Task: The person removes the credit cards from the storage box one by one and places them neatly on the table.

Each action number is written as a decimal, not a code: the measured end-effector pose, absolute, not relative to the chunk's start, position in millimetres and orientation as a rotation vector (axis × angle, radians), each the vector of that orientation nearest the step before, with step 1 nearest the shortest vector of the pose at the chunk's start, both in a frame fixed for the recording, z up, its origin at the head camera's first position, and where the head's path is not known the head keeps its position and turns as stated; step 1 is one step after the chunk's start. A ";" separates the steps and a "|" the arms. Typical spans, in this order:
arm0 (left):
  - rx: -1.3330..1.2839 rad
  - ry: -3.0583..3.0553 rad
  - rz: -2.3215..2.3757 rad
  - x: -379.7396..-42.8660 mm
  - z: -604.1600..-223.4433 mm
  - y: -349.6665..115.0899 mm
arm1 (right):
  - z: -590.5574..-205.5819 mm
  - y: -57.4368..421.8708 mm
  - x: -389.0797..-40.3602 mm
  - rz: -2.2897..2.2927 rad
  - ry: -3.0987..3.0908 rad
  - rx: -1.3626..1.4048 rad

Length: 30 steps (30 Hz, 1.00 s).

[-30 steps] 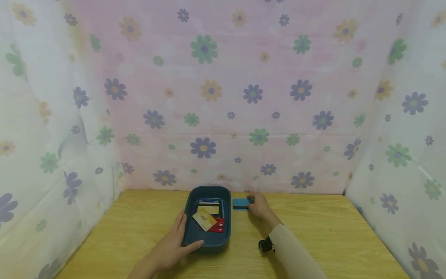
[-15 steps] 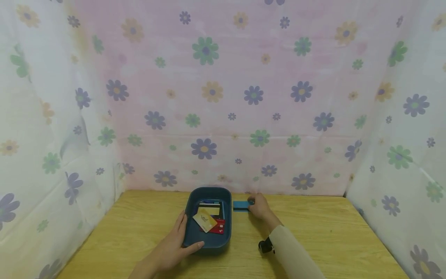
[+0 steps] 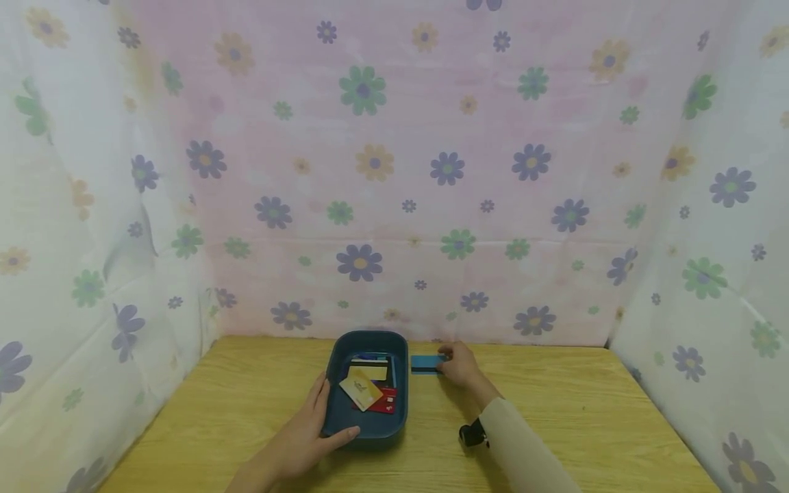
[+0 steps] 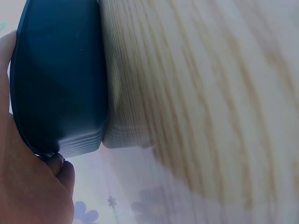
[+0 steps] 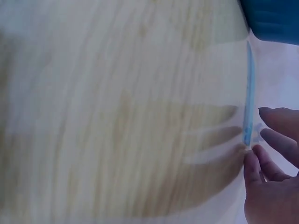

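My left hand (image 3: 294,438) grips the near left side of a dark blue plastic bin (image 3: 370,427), thumb over the front rim and fingers along the outer wall. In the left wrist view, the bin's side (image 4: 60,79) rests against the hand (image 4: 32,191). Just right of the bin, my right hand (image 3: 464,368) pinches the right end of a light blue card (image 3: 424,364) with a dark stripe. The right wrist view has this card (image 5: 248,93) edge-on, close to the tabletop, thumb and fingertips at its end.
Inside the bin are several cards, among them a yellow-and-white card (image 3: 360,390), a red card (image 3: 388,402) and a black-striped card (image 3: 370,371). A black wrist device (image 3: 472,434) shows by the right sleeve. Flowered cloth (image 3: 394,171) surrounds the wooden table (image 3: 524,390) at back and sides.
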State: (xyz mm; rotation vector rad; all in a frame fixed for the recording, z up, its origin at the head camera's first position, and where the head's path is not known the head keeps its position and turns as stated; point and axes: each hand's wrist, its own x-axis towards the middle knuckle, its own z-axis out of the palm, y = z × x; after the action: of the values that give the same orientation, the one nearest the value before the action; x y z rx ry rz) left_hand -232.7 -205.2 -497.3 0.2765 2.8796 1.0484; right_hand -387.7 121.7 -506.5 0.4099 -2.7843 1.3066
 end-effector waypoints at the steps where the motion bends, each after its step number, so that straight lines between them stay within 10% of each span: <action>1: 0.277 2.878 1.048 -232.4 -497.6 -205.2 | -505.7 122.8 -386.6 1.331 -2.790 0.403; 30: 0.274 2.863 1.023 -232.4 -491.9 -203.5 | -461.3 155.0 -339.4 1.368 -2.878 0.645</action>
State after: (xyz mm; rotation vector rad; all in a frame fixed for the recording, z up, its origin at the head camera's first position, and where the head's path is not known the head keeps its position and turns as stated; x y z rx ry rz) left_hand -232.4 -203.5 -491.9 0.2740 2.8629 1.0235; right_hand -339.4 155.0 -461.3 0.6453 -2.8779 1.3681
